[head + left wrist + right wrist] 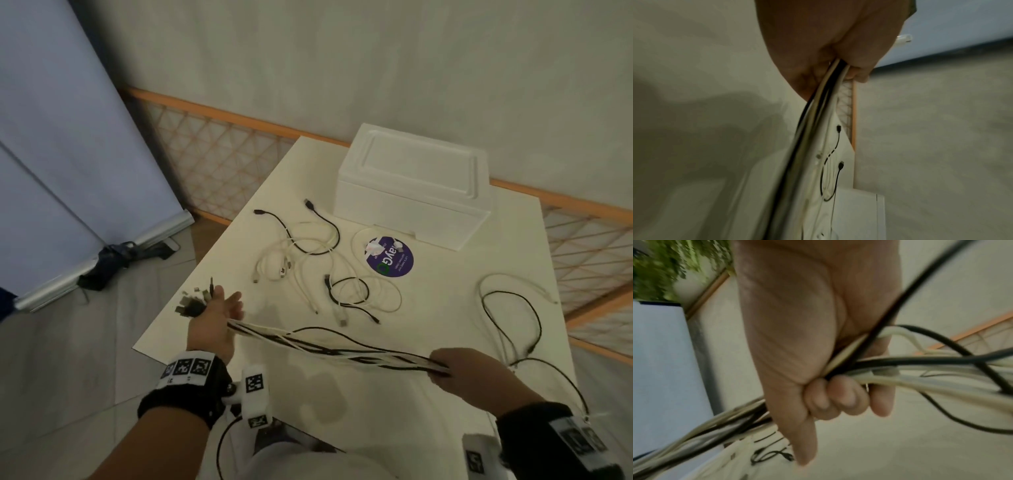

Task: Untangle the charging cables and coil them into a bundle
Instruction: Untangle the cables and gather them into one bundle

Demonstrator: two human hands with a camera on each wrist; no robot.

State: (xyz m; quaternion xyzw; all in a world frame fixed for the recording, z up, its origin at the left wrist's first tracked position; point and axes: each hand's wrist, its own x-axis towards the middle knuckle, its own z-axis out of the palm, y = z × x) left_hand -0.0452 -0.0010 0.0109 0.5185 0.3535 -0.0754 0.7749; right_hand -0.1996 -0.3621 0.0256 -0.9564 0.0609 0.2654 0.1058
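Note:
A bundle of several black and white charging cables [329, 349] stretches taut above the white table [428, 322], from my left hand [219, 311] to my right hand [452, 370]. My left hand grips one end, and the plugs [193, 303] fan out past its thumb side. In the left wrist view the cables [813, 113] run out from under the curled fingers [857, 71]. My right hand's fingers [838, 399] are curled round the bundle [920, 369]. Its tails [510, 308] trail over the table's right side. Two loose tangles [301, 257] [349, 294] lie mid-table.
A white lidded box [411, 192] stands at the table's far end, with a round purple sticker [390, 258] in front of it. The table's left edge [191, 274] drops to a tiled floor. A blue banner [51, 154] stands at left, a wooden lattice fence [219, 154] behind.

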